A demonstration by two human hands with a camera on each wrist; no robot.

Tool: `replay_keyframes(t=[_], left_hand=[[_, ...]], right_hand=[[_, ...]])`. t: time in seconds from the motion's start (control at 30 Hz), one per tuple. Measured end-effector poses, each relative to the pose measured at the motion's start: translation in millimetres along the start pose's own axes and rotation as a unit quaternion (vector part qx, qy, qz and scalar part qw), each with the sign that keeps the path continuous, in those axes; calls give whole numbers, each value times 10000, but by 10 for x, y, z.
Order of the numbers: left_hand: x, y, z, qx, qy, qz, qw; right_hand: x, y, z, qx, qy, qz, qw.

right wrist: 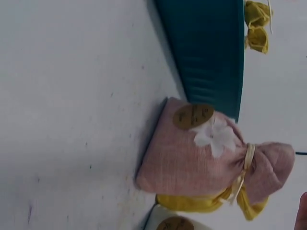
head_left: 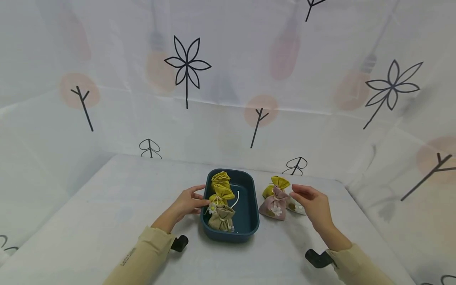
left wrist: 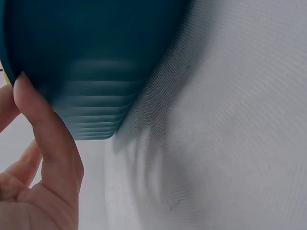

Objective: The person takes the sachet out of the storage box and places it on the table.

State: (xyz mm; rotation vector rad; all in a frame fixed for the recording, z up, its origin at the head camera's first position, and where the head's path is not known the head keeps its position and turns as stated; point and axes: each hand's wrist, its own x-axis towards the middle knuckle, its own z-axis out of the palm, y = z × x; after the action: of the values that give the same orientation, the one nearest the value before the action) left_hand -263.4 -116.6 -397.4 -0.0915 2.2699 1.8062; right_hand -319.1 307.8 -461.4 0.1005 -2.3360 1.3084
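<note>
Teal plastic tray [head_left: 250,221] sits mid-table with three little cloth bags inside: two yellow, one tan [head_left: 221,218]. The left hand [head_left: 187,204] rests its fingers against the tray's left rim, apparently steadying it. The right hand [head_left: 313,204] hovers with relaxed fingers, gripping nothing, just beside the pink bag [head_left: 274,204] standing outside the tray, within easy reach.

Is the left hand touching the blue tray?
Touching. In the left wrist view a fingertip of the left hand presses against the outer wall of the blue tray.
</note>
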Motion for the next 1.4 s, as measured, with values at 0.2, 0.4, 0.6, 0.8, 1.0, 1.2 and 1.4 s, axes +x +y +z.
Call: replay_keyframes(t=[0.2,0.4,0.6,0.8,1.0,1.2,1.4], left_hand=[[30,-25,-9,-70,-50,-31,10000],[23,-23,-10,-77,-23,3,10000],[16,-14,-2,-51,-18,-4,10000],[9,-2,-7,-54,1,-57,10000],[32,-16,-8,-67,22,-52,10000],[29,-13,-13,-61,17,-25,10000],[41,-23,-13,-41,11,-28,10000]], right_hand=[[-199,-715,-4,810,-498,-50,9955],[-386,-1497,7,860,-775,246,9930],[-387,-1624,142,1199,-815,416,9886],[-327,-1658,291,1336,-855,314,9868],[-258,-1722,408,1152,-1064,249,9873],[-209,-1824,509,1120,-1234,294,9856],[-127,-1923,612,1001,-1381,479,9842]])
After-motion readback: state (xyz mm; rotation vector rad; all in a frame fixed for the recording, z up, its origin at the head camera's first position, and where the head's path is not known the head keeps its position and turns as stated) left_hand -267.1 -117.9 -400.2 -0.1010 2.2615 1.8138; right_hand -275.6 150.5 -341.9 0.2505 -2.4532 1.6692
